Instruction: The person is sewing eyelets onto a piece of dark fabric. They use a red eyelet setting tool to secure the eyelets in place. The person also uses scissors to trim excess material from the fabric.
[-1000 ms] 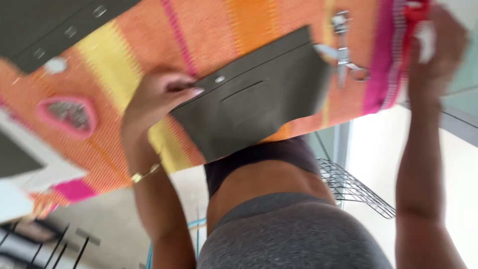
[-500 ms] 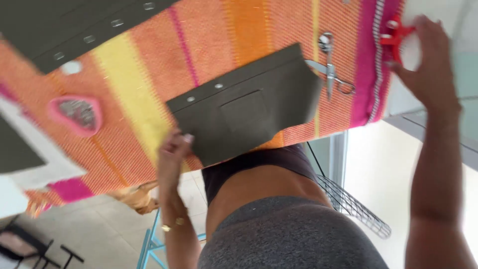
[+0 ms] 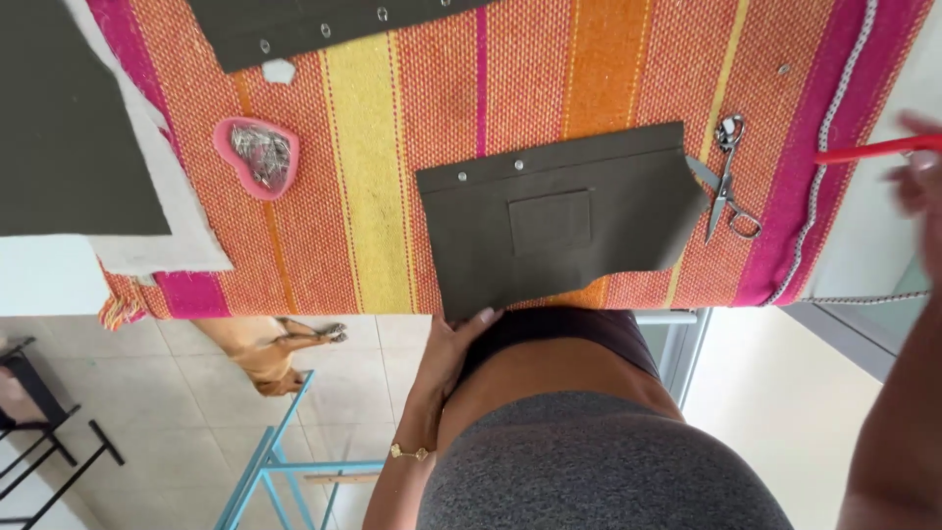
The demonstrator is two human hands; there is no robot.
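- The left hand (image 3: 453,345) was at the near edge of the desk (image 3: 373,177), which had a striped cloth in orange, pink and yellow over it.
- Its fingertips (image 3: 485,316) touched the near left corner of the dark green fabric piece (image 3: 554,221). The fingers looked loose, and it could not be told if they were pinching it.
- The fabric piece lay flat by the near edge, around the middle of the desk. It had a small sewn pocket and little metal snaps along its far edge.
- The right hand (image 3: 922,182) was blurry, past the right edge of the desk. It was closed on a thin red stick (image 3: 868,150).
- The scissors (image 3: 724,177) lay just right of the fabric piece, with their tips under its edge.
- A pink heart-shaped dish (image 3: 257,155) full of pins sat near the left side.
- Another dark fabric strip (image 3: 324,25) lay along the far edge.
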